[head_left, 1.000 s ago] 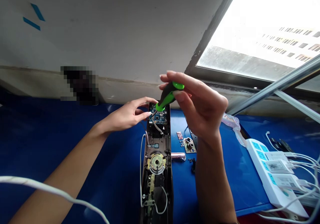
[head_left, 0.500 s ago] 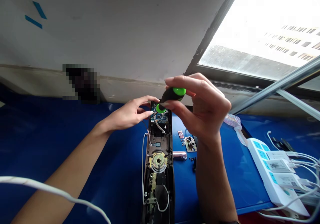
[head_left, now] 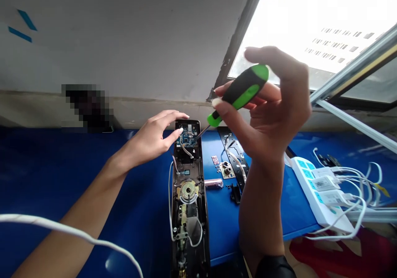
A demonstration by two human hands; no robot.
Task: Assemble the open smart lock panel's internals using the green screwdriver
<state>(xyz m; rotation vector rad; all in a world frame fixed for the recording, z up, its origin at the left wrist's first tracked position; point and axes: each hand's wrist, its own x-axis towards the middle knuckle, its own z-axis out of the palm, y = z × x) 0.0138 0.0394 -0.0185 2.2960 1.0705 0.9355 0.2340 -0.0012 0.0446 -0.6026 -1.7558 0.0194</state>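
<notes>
The long, dark, narrow casing (head_left: 203, 195) is cut off at six o'clock; whether the green-and-black screwdriver (head_left: 245, 89) touches the blue circuit board (head_left: 192, 143) is unclear. The right hand (head_left: 279, 112) grasps the screwdriver, the board at its eight o'clock; the left hand (head_left: 151, 135) has the board at three o'clock, thumb and forefinger parted, any grip impossible to tell.
</notes>
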